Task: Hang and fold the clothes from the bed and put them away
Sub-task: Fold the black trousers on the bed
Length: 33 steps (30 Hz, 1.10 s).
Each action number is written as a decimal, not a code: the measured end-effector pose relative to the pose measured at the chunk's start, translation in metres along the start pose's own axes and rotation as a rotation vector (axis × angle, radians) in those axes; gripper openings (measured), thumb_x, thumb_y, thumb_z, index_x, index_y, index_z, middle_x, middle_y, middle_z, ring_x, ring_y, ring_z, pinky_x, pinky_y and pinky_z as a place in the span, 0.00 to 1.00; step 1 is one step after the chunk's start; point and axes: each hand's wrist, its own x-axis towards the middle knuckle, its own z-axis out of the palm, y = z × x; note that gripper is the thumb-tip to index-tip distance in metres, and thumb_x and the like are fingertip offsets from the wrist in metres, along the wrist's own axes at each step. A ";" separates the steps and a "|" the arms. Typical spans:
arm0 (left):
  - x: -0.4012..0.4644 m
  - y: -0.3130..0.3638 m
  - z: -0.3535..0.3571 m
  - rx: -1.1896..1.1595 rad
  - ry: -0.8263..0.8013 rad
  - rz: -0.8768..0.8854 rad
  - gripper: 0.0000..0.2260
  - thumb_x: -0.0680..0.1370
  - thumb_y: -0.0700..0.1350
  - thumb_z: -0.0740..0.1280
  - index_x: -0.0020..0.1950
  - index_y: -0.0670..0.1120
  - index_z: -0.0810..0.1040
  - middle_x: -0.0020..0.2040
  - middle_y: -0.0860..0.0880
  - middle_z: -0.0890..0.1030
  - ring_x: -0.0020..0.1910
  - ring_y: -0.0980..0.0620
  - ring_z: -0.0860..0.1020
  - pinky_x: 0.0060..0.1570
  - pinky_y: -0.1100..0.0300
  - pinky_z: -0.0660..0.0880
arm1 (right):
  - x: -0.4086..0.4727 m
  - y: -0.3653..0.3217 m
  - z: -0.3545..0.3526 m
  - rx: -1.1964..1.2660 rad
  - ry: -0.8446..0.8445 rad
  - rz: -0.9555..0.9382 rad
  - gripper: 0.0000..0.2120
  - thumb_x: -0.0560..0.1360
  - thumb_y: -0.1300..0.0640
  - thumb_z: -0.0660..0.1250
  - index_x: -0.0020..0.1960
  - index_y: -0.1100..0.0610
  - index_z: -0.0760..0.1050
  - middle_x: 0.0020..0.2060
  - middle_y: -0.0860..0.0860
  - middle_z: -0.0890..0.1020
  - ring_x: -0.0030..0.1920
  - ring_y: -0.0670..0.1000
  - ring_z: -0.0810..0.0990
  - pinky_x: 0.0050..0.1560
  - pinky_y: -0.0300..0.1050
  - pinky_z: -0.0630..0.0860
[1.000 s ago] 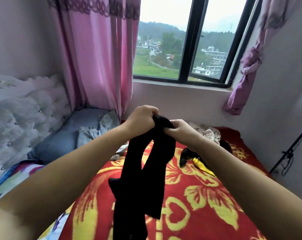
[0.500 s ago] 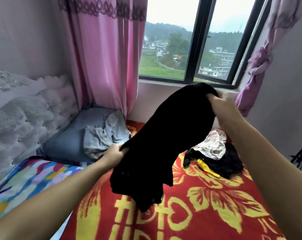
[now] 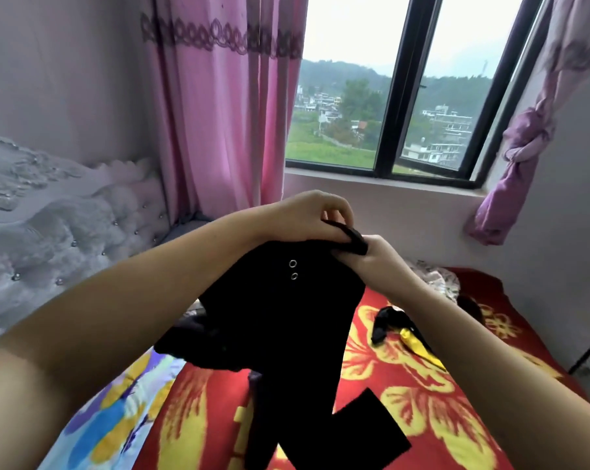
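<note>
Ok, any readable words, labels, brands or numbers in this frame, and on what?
None readable.
Black garment, held up by both hands: two metal eyelets, no label showing.
Red blanket: yellow flowers and shapes, partly covered; no text I can make out.
Buildings outside the window: too small for signs.

Pink curtain hangs beside a black-framed window showing daylight.

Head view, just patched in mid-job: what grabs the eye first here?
Dead centre, both hands meet at the top edge of a black garment that hangs down over the bed: the left hand pinches it from above, the right hand grips beside it. Two small metal eyelets shine near its top. Below lies a red blanket with yellow flowers; behind, a pink curtain flanks the window.
</note>
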 end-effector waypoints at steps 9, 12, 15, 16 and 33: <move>-0.073 -0.116 0.072 -0.167 -0.006 -0.706 0.16 0.79 0.55 0.64 0.47 0.41 0.76 0.35 0.47 0.76 0.30 0.51 0.76 0.28 0.64 0.71 | 0.012 0.020 0.004 -0.067 0.219 0.072 0.10 0.74 0.60 0.64 0.39 0.66 0.78 0.26 0.49 0.75 0.29 0.48 0.71 0.31 0.42 0.67; -0.081 -0.127 0.088 -0.859 0.012 -1.047 0.32 0.76 0.69 0.53 0.50 0.39 0.73 0.34 0.40 0.79 0.27 0.47 0.79 0.29 0.58 0.78 | 0.001 0.020 0.008 -0.134 0.215 0.022 0.09 0.74 0.63 0.63 0.42 0.58 0.83 0.25 0.41 0.78 0.26 0.38 0.73 0.28 0.30 0.67; -0.076 -0.133 0.096 -1.803 0.016 -1.025 0.46 0.72 0.74 0.54 0.66 0.32 0.65 0.56 0.27 0.76 0.51 0.29 0.79 0.45 0.40 0.80 | -0.015 0.014 0.012 -0.282 0.166 -0.099 0.13 0.73 0.66 0.65 0.49 0.54 0.84 0.36 0.40 0.83 0.37 0.36 0.78 0.38 0.24 0.69; -0.071 -0.131 0.095 -1.892 0.051 -1.011 0.45 0.71 0.73 0.58 0.67 0.33 0.66 0.60 0.28 0.74 0.55 0.28 0.77 0.49 0.37 0.77 | -0.020 0.013 0.013 -0.335 0.112 -0.151 0.14 0.72 0.67 0.66 0.51 0.54 0.84 0.39 0.42 0.84 0.40 0.38 0.79 0.42 0.25 0.70; -0.078 -0.105 0.030 -0.961 0.114 -0.566 0.10 0.59 0.35 0.61 0.39 0.40 0.72 0.27 0.47 0.74 0.23 0.54 0.73 0.24 0.66 0.70 | 0.009 0.050 0.026 -0.573 -0.622 0.109 0.51 0.70 0.51 0.75 0.78 0.46 0.40 0.78 0.47 0.41 0.77 0.50 0.40 0.75 0.59 0.52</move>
